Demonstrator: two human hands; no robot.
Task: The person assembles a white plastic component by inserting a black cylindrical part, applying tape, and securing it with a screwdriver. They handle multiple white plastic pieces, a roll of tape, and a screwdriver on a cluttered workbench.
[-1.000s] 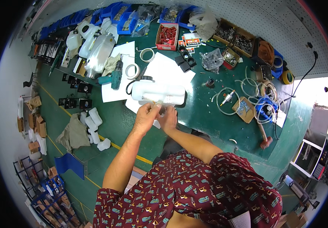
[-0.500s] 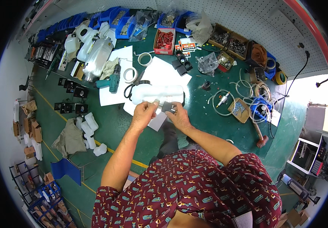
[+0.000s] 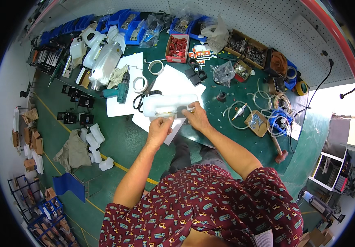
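A translucent white plastic bottle (image 3: 171,103) with a black cap (image 3: 155,92) lies on its side on white paper at the table's near edge. In front of it, my right hand (image 3: 196,118) is closed on a small dark grey square pad (image 3: 181,111). A thin metal rod (image 3: 165,112) runs sideways along the bottle, its right part passing at the pad and my right fingers. Just below the rod, my left hand (image 3: 160,128) is closed, thumb against fingers; whether anything is in it is hidden. Black-handled scissors (image 3: 138,103) lie left of the bottle.
A teal cordless drill (image 3: 122,90) and tape rolls (image 3: 140,84) lie left of the bottle. A red box of parts (image 3: 177,49) and blue bins (image 3: 135,33) stand at the back. Coiled clear tubing (image 3: 268,99) and a hammer (image 3: 281,155) are at the right.
My left hand has moved down and slightly right, off the rod's left part, which now shows. My right hand has shifted slightly up and right with the pad.
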